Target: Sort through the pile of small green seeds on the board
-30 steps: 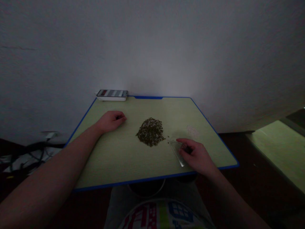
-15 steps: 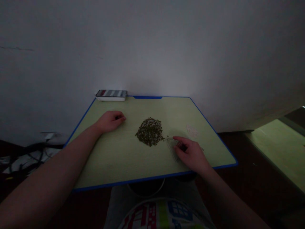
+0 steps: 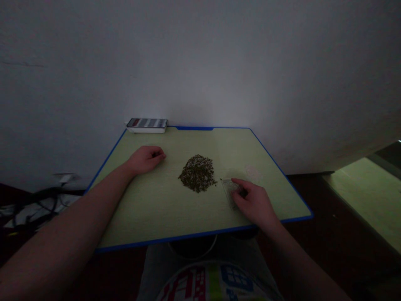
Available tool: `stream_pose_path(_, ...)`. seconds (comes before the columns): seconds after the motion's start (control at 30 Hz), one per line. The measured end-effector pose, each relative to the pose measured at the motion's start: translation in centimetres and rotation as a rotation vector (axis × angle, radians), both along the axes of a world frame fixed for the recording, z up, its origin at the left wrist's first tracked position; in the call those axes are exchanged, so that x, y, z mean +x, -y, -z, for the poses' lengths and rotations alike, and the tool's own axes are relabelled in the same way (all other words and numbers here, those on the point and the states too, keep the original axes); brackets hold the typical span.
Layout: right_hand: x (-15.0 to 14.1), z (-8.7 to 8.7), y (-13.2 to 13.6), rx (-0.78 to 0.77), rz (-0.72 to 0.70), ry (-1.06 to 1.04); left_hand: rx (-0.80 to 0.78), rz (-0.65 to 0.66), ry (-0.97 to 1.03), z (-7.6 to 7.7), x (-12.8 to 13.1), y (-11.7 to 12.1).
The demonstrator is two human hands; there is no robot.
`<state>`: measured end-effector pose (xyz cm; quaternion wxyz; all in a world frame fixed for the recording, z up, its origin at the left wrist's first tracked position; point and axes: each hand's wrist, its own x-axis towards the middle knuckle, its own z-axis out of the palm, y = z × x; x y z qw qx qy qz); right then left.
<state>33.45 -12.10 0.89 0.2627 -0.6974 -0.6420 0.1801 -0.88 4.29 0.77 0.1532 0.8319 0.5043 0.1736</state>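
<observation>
A pile of small greenish-brown beans (image 3: 197,173) mixed with pale grains lies mid-table. To its right, my right hand (image 3: 253,202) is closed, thumb and fingers pinching a clear protractor (image 3: 229,193) with curved markings, held against or just over the tabletop. A stray bean or two sits between its edge and the pile. Beyond that hand is a thin scatter of whitish grains (image 3: 253,171). My left hand (image 3: 146,159) rests on the table left of the pile, fingers loosely curled, with nothing visible in them.
The pale yellow-green table (image 3: 150,221) has a blue edge and stands against a grey wall. A phone (image 3: 147,122) lies on a white box (image 3: 146,130) at the back left corner. Cables (image 3: 37,198) lie beyond the left side. A dark round container (image 3: 194,246) sits below the front edge.
My right hand has shifted slightly right with the protractor, away from the pile. My left hand stays in place.
</observation>
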Motion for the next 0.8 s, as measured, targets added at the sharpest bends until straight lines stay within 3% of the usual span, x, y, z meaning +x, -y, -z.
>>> stream_pose_path(0.47, 2.9, 0.4, 0.4, 0.048, 0.038, -0.142, -0.016, -0.007, 0.005, -0.2, 0.2, 0.1)
stream_pose_path(0.8, 2.6, 0.4, 0.7, 0.011, -0.012, -0.196, -0.030, -0.012, -0.007, 0.0, 0.0, 0.0)
